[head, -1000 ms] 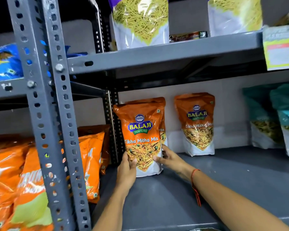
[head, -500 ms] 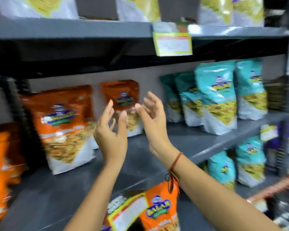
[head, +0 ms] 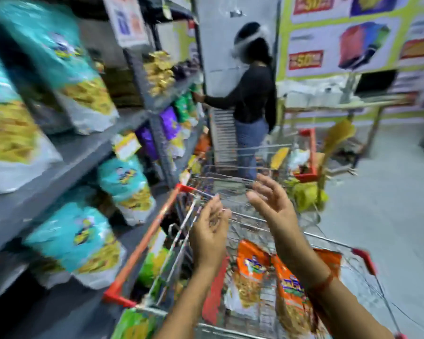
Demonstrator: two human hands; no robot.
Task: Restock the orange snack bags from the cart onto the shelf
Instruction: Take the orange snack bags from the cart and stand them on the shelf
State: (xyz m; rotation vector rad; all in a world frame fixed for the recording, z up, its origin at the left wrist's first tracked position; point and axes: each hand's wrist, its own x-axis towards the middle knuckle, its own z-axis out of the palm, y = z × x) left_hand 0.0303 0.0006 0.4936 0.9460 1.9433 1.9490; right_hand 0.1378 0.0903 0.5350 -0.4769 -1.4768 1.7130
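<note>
Two orange snack bags (head: 251,272) lie side by side in the wire cart (head: 142,245), the second orange bag (head: 291,297) partly under my right forearm. My left hand (head: 209,231) hovers above the cart's left part, fingers loosely curled, holding nothing. My right hand (head: 271,204) is raised beside it, fingers spread, empty, with a red thread on the wrist. The grey shelf (head: 66,157) runs along the left and carries teal bags here; the orange bags on the shelf are out of view. The picture is motion-blurred.
Teal snack bags (head: 66,243) fill the left shelves, purple bags (head: 169,126) farther on. A person in a black top (head: 251,101) stands ahead at the shelf end. A second cart (head: 301,155) stands beyond mine. Green bags (head: 154,265) lie in the cart's left side. Bare floor (head: 389,204) lies to the right.
Both hands let go of the orange bag on the shelf and came away empty. My view swung right and down from the shelf to the cart, hands now above it.
</note>
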